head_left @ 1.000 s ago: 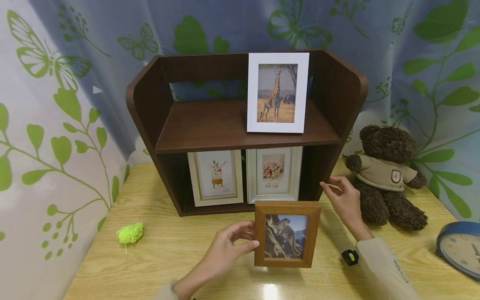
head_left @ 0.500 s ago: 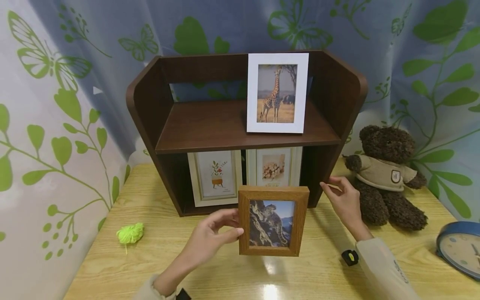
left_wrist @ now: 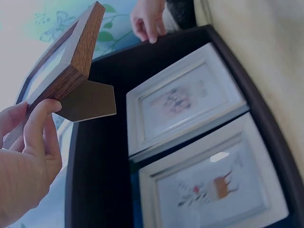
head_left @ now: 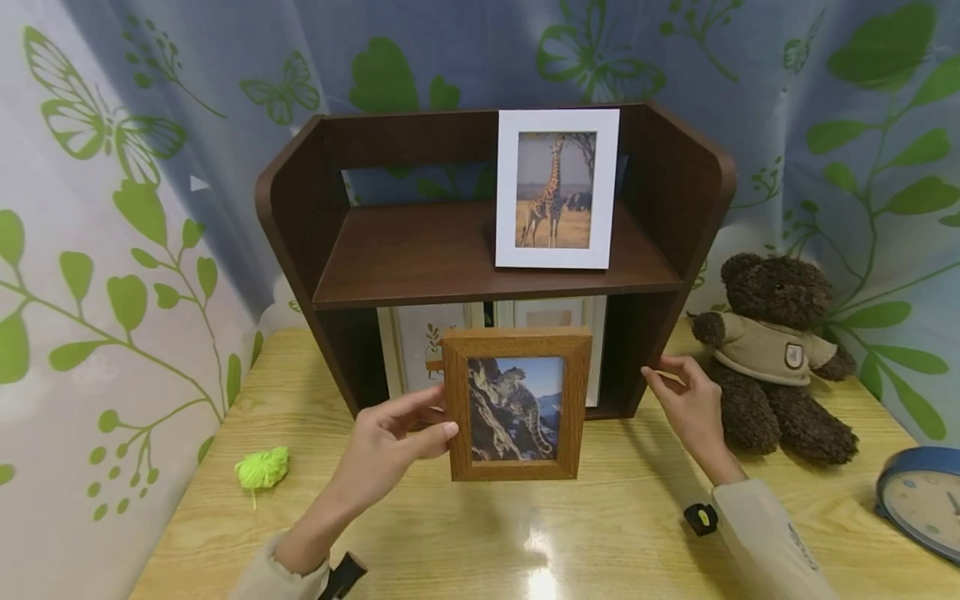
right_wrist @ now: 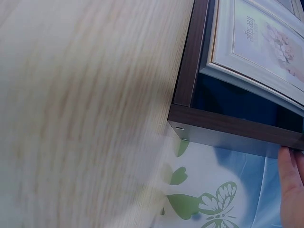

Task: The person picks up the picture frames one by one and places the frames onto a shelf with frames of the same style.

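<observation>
My left hand (head_left: 390,446) grips a brown wooden picture frame (head_left: 517,475) with a leopard photo by its left edge, thumb in front. The frame is upright above the table, in front of the bookshelf's (head_left: 487,292) lower opening; its backing stand (left_wrist: 90,102) sticks out behind, as the left wrist view shows. My right hand (head_left: 688,408) touches the front edge of the shelf's right side panel with its fingertips. Two cream picture frames, one with a potted plant print (left_wrist: 213,190) and one with a flower print (left_wrist: 178,102), stand in the lower compartment, partly hidden in the head view.
On the upper board stands a white frame (head_left: 506,192) with a giraffe photo. A brown teddy bear (head_left: 783,354) sits right of the shelf, near a blue clock (head_left: 918,500). Bright green yarn (head_left: 262,468) lies on the wooden table (head_left: 420,533) at left.
My left hand has carried the leopard frame left and up toward the shelf, so it now covers parts of both cream frames. The right hand stays at the side panel.
</observation>
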A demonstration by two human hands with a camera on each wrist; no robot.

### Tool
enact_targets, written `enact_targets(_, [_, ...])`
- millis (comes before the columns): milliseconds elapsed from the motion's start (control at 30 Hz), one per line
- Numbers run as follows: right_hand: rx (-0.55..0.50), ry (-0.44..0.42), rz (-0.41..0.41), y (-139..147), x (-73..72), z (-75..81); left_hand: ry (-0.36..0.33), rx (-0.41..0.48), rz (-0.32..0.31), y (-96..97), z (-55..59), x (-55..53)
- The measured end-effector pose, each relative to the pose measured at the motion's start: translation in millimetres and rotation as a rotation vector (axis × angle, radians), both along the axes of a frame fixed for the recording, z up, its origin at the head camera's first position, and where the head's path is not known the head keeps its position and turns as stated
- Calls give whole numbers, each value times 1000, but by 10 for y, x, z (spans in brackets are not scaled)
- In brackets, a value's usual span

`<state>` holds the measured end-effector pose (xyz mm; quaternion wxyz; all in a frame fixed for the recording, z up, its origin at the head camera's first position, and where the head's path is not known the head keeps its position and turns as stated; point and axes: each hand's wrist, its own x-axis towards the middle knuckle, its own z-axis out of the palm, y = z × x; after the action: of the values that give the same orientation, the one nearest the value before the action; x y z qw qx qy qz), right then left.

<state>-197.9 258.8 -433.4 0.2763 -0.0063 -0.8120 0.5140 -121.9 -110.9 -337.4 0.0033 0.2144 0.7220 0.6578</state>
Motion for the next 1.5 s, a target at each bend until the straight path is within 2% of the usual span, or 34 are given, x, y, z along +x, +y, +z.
enact_targets(133, [-23,37,24,-82,98,140,10,19,26,-67,148,-24])
enact_targets(300, [-16,77,42,-127,152,219,103,-3,66,-132,329,-56])
enact_targets(600, [-23,69,37,-113,131,173,149,39,63,-265,566,-145])
enact_targets(667, [-23,67,30,-80,89,118,147,59,78,-285,646,-172])
enact_targets(800, [-34,36,12,-7,-4,-13,119,66,146,-341,807,-247])
enact_targets(900, [-42,36,16,-27,20,13,119,48,181,-390,904,-334])
enact_targets(1067, [-46,61,39,-115,125,158,116,41,217,-434,987,-510])
enact_targets(1167, [-38,64,44,-133,145,187,114,38,253,-445,1009,-609])
enact_targets(1267, [-41,57,38,-117,125,164,117,50,281,-458,1029,-693])
enact_targets(1500, [-39,14,5,12,-11,-33,125,103,311,-466,1085,-803])
